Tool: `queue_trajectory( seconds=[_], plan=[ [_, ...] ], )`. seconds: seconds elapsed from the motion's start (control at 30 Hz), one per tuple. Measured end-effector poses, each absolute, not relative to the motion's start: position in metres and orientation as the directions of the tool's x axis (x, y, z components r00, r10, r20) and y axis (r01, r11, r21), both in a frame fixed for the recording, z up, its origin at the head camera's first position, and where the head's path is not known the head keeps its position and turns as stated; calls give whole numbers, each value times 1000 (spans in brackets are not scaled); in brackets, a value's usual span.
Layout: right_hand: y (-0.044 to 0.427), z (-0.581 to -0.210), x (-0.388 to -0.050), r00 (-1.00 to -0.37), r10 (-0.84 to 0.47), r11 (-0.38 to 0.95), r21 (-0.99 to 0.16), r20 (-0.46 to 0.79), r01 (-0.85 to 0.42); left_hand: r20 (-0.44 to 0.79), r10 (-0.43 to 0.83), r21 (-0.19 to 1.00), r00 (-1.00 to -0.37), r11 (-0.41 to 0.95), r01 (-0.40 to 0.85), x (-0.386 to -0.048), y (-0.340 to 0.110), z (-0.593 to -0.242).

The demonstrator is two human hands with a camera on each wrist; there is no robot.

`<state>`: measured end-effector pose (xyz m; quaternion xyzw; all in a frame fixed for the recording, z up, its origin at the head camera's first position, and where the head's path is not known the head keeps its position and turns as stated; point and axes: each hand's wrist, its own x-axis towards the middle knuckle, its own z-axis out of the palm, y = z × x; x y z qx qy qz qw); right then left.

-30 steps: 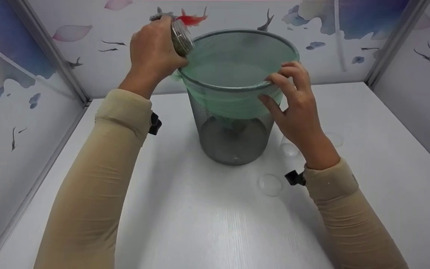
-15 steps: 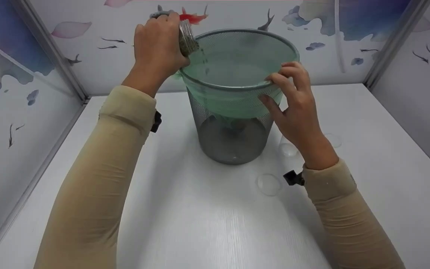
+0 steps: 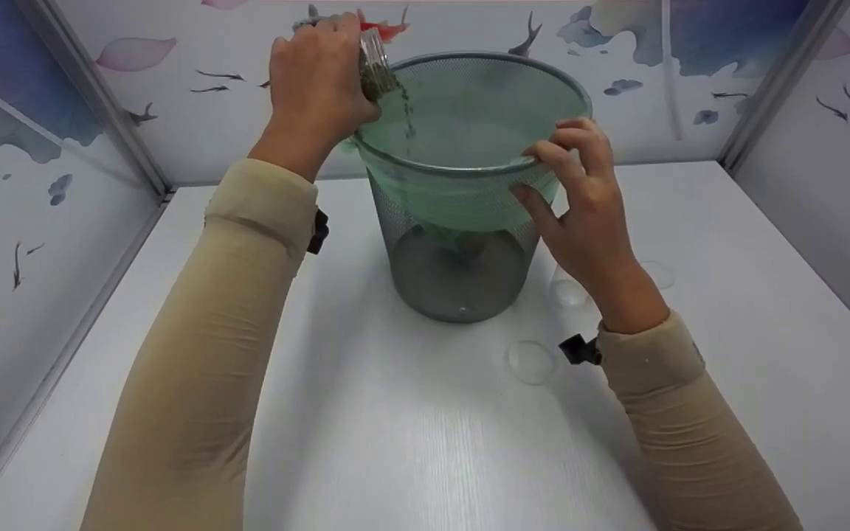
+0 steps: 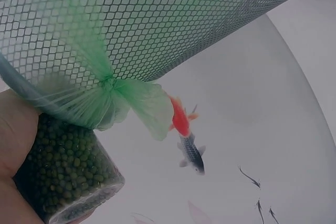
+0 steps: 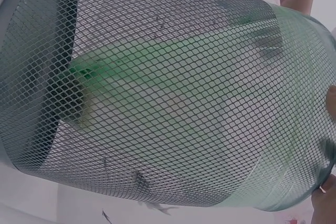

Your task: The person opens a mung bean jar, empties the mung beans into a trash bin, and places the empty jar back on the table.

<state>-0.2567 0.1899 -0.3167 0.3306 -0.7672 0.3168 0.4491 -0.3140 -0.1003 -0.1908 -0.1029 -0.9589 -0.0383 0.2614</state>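
My left hand (image 3: 318,81) grips a clear jar (image 3: 377,68) of small green beans, tipped over the left rim of a mesh wastebasket (image 3: 462,287). A thin stream of beans (image 3: 409,122) falls from the jar's mouth into the green plastic bag (image 3: 469,125) lining the basket. In the left wrist view the jar's base (image 4: 86,203) points down and outward, beside the bag's knot (image 4: 109,82). My right hand (image 3: 587,199) holds the basket's right front rim, thumb outside and fingers over the top. Through the mesh, a dark clump (image 5: 71,95) shows low in the bag.
A clear round disc (image 3: 530,362) lies on the white table in front of the basket. Behind my right wrist are a clear container (image 3: 569,293), partly hidden, and another clear disc (image 3: 657,274). Printed panels (image 3: 204,140) enclose the table's back and sides.
My left hand has shifted slightly right and up, tilting the jar further. The falling beans, absent at first, have become a denser stream. My right hand stays on the rim.
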Motion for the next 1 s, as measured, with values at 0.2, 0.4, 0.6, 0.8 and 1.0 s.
queue_trajectory(
  seconds=[0.2, 0.4, 0.6, 0.8, 1.0],
  plan=[
    [190, -316, -256, -375, -223, 581, -186, 900, -792, 514, 188, -21, -837, 978, 207, -316, -95, -190],
    [189, -317, -256, -377, -223, 582, -188, 899, -791, 543, 204, -47, -814, 976, 213, -315, -95, -193],
    [189, -317, -257, -377, -228, 575, -189, 898, -796, 554, 203, -57, -807, 977, 207, -315, -96, -195],
    [190, -317, -258, -366, -226, 573, -181, 903, -799, 551, 199, -65, -811, 979, 195, -315, -94, -195],
    [189, -317, -257, -379, -221, 577, -193, 899, -793, 550, 192, -68, -813, 980, 186, -315, -94, -196]
  ],
)
